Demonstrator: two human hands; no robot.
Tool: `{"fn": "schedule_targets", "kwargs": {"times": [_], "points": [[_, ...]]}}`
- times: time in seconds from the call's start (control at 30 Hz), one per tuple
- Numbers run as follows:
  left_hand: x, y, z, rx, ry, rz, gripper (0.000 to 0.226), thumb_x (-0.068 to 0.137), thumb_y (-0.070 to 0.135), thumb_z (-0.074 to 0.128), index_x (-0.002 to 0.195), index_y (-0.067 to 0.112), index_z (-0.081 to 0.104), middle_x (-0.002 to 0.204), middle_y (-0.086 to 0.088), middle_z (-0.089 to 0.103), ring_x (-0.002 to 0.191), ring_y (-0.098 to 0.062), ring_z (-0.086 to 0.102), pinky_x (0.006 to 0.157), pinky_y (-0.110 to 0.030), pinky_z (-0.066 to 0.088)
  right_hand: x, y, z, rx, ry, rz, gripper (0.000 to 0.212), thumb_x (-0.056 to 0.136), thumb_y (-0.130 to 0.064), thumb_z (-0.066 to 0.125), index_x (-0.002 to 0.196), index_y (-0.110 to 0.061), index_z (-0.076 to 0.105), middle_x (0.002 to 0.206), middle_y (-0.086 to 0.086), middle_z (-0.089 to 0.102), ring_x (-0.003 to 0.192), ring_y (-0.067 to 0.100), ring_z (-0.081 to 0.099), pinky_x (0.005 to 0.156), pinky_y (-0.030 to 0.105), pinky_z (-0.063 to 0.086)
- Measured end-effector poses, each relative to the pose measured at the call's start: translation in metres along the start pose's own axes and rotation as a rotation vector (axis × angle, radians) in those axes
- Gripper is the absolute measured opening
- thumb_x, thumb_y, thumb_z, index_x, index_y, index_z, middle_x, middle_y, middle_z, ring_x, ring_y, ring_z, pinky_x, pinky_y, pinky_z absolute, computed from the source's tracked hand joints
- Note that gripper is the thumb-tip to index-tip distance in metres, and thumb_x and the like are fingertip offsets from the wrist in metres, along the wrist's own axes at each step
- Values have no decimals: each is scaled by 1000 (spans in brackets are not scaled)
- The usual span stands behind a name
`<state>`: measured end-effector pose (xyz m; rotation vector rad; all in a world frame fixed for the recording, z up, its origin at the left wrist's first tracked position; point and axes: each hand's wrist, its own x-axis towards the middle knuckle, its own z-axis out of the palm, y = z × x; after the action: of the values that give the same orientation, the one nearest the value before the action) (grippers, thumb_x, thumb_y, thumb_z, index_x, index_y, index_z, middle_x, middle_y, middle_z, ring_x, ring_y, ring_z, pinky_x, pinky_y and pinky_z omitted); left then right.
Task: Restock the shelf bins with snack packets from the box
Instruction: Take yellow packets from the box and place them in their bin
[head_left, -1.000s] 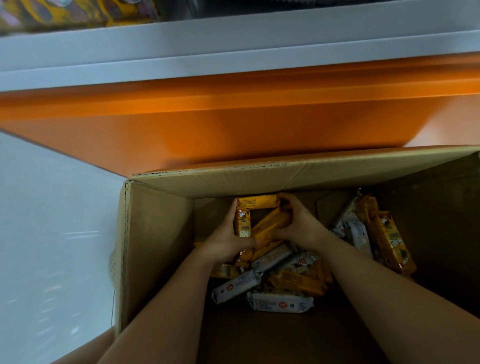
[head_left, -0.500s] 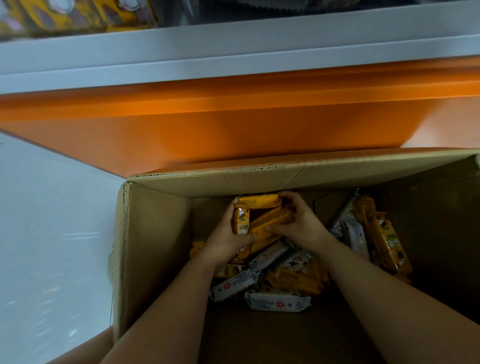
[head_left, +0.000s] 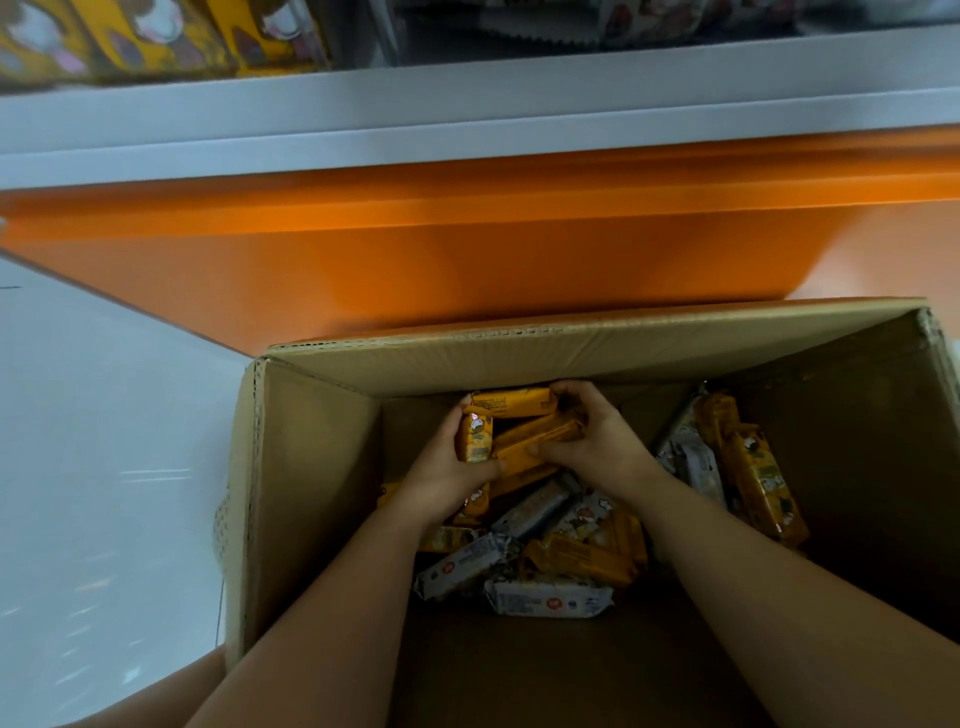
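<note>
At the near end of the box (head_left: 311, 493), the cardboard floor lies bare, which suggests much of the stock has already gone. Just past that bare patch sits a loose heap against the middle of the box floor: I count two white packets (head_left: 550, 603) at its front, two more pale or silvery ones behind them, and at least two orange packets (head_left: 576, 561), though overlap makes the tally uncertain. Towards the box's right wall, another small group (head_left: 748, 467) leans upright, roughly two orange and two pale ones. Further in, near the box's far wall, both hands meet over one handful. The left hand (head_left: 447, 478) has its fingers curled round a short upright orange packet, and the right hand (head_left: 597, 447) clasps the slanted ones beside it, thumb over the top. Together they grasp a bundle of orange packets (head_left: 535, 441), at least three by my count, with a fourth possibly hidden. That bundle is low inside the box and not yet lifted clear, so this looks like the gathering step of one more round. Beyond the box's far flap rises an orange panel (head_left: 467, 260), then a grey shelf edge (head_left: 467, 114), and above it the shelf bins (head_left: 156, 36), blurred but showing yellow packaging already inside. Judging by the dozen or so packets left, restocking seems well along, with several handfuls to go.
</note>
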<state>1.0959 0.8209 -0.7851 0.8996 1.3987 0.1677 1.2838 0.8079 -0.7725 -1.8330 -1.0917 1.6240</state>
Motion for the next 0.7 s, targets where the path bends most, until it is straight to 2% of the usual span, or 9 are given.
{"fn": "schedule_targets", "kwargs": {"times": [0.1,0.2,0.4,0.53,0.63,0.7], "points": [[-13,10,1,26,10,18,87,84,18,71,150,36,17,139,3,47,121,-17,50,103,-42,43,-12,-8,-4,-39,35,-21,65,77,-10,76,131,-22,42,120,-1,53,102,16,58,86,31,54],[-35,24,4,37,17,69,84,85,18,69,149,37,17,138,6,46,121,-15,49,105,-39,40,-31,-23,-9,-51,70,-61,63,77,-13,77,129,-24,43,116,-3,52,95,16,57,74,25,52],[-96,58,2,53,2,174,87,84,12,70,148,39,19,128,6,53,115,-15,54,105,-42,43,-92,-63,-16,-59,131,-187,64,78,-16,77,130,-24,41,109,-9,50,101,14,53,86,29,51],[-149,85,1,116,16,319,84,86,11,69,148,39,20,132,7,49,116,-14,51,104,-40,43,-139,-96,-20,-93,203,-301,66,78,-16,76,132,-23,39,99,-19,44,96,8,50,83,21,47],[-187,105,-2,140,56,443,87,84,15,71,148,42,18,141,8,44,121,-14,49,105,-40,42,-172,-123,-26,-81,243,-393,67,76,-16,77,131,-25,39,105,-14,47,102,13,55,88,29,52],[-212,120,-5,158,80,542,87,84,15,71,148,41,18,140,10,45,119,-11,50,101,-33,45,-193,-143,-31,-73,262,-460,64,76,-16,77,126,-29,39,112,-6,50,102,16,58,85,32,55]]}}
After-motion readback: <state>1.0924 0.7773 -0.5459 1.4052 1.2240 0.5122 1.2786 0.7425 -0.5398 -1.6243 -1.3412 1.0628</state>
